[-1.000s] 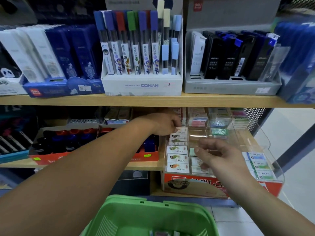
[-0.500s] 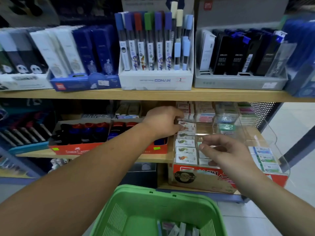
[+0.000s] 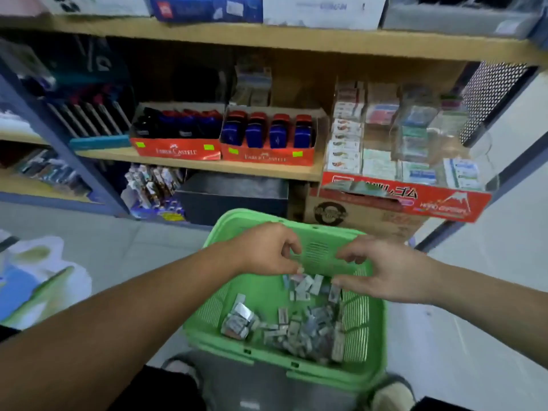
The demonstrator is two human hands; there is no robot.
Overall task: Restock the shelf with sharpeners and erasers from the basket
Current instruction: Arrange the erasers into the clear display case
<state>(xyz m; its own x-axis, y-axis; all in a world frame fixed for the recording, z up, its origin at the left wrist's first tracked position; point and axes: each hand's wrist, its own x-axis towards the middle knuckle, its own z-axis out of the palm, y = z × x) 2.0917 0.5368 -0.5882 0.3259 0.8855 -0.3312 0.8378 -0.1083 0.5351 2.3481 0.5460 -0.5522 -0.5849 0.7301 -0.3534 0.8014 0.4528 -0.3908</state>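
2 hands over the basket, reaching for small stock

Left hand (image 3: 267,250) and right hand (image 3: 382,268) hover with fingers loosely curled; blur hides whether either pinches 1. Just beneath them, erasers and sharpeners (image 3: 305,324) lie heaped in the green basket (image 3: 267,355). They are small, pale, wrapped blocks, likely light and firm, best pinched across the long sides.

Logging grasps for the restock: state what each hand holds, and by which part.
Cannot be told. Both the left hand and right hand hover curled over the small packs in the green basket; blur hides any grip.
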